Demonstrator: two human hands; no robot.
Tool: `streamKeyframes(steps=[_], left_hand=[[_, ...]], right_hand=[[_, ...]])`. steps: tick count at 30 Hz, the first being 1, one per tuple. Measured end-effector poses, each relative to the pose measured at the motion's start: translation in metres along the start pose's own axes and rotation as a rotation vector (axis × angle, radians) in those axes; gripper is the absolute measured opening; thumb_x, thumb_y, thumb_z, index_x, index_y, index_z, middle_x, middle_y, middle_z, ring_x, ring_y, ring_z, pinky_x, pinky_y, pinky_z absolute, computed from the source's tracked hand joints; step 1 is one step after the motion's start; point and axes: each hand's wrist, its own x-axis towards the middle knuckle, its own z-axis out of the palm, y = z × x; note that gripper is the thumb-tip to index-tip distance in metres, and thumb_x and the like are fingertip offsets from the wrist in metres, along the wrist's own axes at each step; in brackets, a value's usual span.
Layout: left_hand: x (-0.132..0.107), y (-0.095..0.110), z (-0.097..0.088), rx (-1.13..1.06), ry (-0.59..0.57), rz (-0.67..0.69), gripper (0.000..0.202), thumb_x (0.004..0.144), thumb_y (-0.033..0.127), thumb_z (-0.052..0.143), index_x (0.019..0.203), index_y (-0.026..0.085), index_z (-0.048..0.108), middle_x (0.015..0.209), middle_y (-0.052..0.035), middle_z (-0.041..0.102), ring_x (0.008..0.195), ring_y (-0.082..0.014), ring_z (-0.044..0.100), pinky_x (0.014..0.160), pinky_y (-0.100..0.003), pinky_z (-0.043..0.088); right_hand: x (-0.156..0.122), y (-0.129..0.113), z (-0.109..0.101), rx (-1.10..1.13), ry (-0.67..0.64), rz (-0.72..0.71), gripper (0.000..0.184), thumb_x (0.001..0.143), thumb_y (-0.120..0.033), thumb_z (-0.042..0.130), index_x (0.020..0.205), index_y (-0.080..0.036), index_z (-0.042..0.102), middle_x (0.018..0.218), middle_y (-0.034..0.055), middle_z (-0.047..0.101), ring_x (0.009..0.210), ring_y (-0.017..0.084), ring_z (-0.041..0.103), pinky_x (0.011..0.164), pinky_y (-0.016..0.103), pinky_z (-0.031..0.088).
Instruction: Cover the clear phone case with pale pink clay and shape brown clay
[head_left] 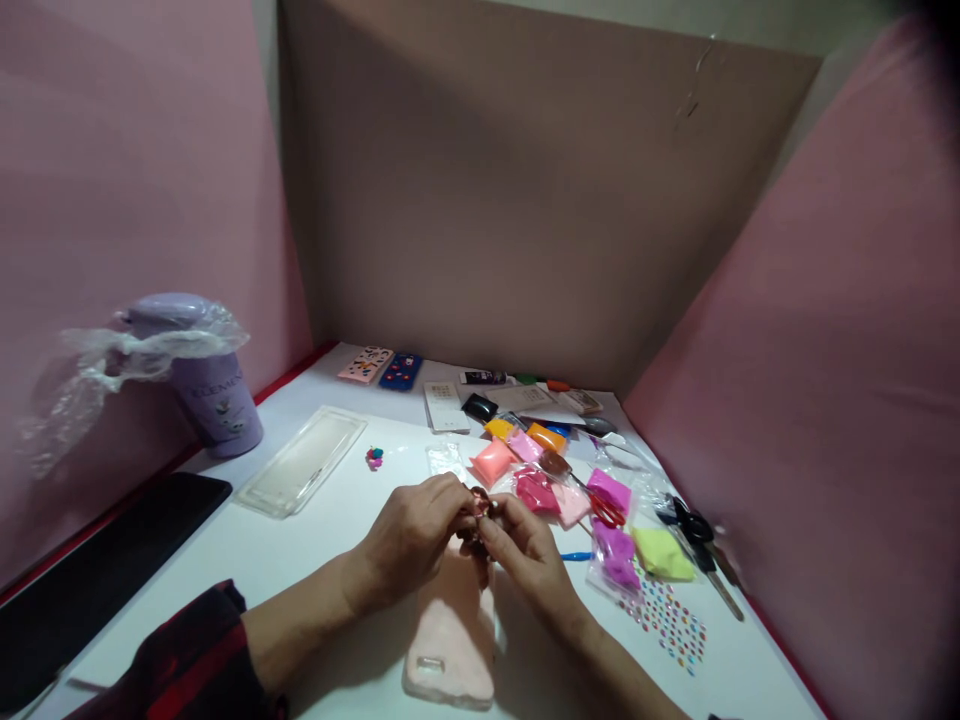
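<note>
My left hand (416, 525) and my right hand (529, 550) meet above the table, fingers closed on a small brown and pink piece (481, 503). It looks like modelling clay, but fingers cover much of it. Below them lies a pale pink phone case (454, 650) with a small rectangular cutout at its near end; my hands and their shadow hide the far end. Right of my right hand is a thin blue tool (576, 557), partly covered. A small multicoloured piece (374, 459) sits on the white surface left of my hands.
Clay packets (495, 462), red-handled scissors (606, 508), coloured gems (671, 620) and black-handled scissors (691, 522) lie at right. A clear plastic box (304, 462), black slab (112, 570) and purple tumbler (217, 400) stand left. Two decorated cases (401, 371) lie behind. Pink panels enclose the table.
</note>
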Motion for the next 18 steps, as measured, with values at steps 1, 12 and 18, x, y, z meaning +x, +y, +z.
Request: streamKeyframes(steps=[1,12,18], left_hand=[[0.0001,0.0004,0.0003,-0.023,-0.004,-0.021,0.009,0.087,0.013,0.047,0.086,0.015,0.055,0.074,-0.0063,0.059,0.069,-0.017,0.056,0.061,-0.028,0.045],[0.0064,0.002,-0.0024,-0.513,0.033,-0.349,0.016,0.087,0.019,0.052,0.09,0.017,0.067,0.084,-0.0066,0.063,0.077,-0.0161,0.06,0.063,-0.027,0.05],[0.0065,0.0052,-0.0019,-0.499,0.06,-0.449,0.009,0.079,0.016,0.062,0.087,0.016,0.067,0.083,-0.0051,0.065,0.077,-0.0168,0.061,0.069,-0.029,0.05]], right_hand=[[-0.0001,-0.0001,0.0005,-0.005,0.0,-0.004,0.02,0.085,-0.037,0.06,0.09,-0.017,0.056,0.07,0.0014,0.06,0.056,0.013,0.054,0.046,0.024,0.043],[0.0046,-0.0024,-0.0026,-0.034,0.1,-0.012,0.023,0.082,-0.04,0.063,0.089,-0.019,0.057,0.076,0.0008,0.06,0.069,0.015,0.058,0.056,0.026,0.045],[0.0037,-0.0031,-0.0015,-0.019,0.082,0.006,0.02,0.083,-0.037,0.063,0.086,-0.019,0.056,0.075,-0.0008,0.057,0.066,0.013,0.054,0.057,0.025,0.043]])
